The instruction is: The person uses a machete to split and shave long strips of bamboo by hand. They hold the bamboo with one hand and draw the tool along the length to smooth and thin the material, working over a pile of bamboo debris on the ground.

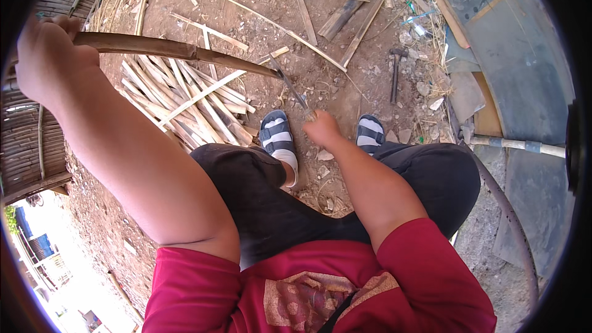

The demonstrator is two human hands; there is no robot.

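Note:
My left hand (55, 55) is raised at the far left, closed round one end of a long brown bamboo piece (179, 51). The bamboo slants across in front of me, its other end pointing right and down toward the ground. My right hand (322, 128), low between my knees, grips the handle of a knife (291, 88) with a narrow dark blade. The blade reaches up and left to the bamboo's far end; whether it touches or cuts into it, I cannot tell.
A pile of split bamboo strips (185, 98) lies left of my sandalled feet (277, 135). A hammer (395, 77) rests on the dirt to the right, near dark sheets (518, 55). Bamboo poles (357, 3) lie ahead; a woven bamboo wall (28, 142) stands left.

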